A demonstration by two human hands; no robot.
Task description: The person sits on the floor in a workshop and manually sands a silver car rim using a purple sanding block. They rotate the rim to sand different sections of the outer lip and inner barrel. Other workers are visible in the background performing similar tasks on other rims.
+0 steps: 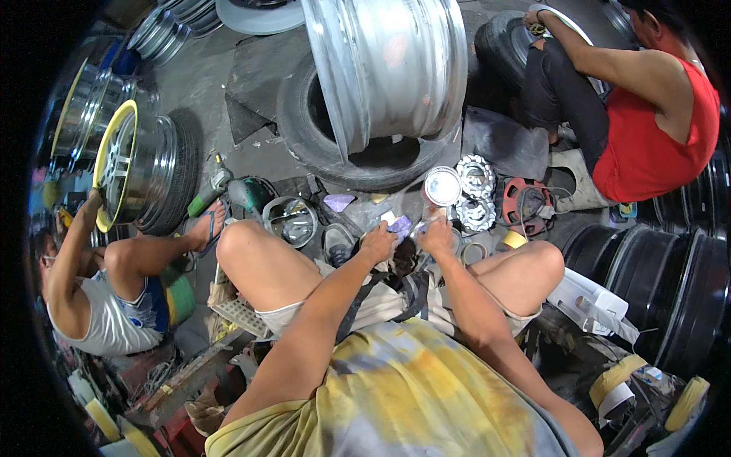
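My left hand is closed, its fingertips pinching a crumpled purple-and-white sheet between my knees. Just to the right, my right hand is closed too, with a bit of purple at its fingertips; the grip is too small to make out fully. Beyond that hand stands a round can with a pale top. A flat purple piece lies on the floor farther left. Ahead, a large silver wheel rim rests on a tire lying flat.
Shiny wheel caps and a red round-framed object lie right of the can. A clear bowl and green power tool are left. A person in red and one in white sit alongside. Black rims fill the right.
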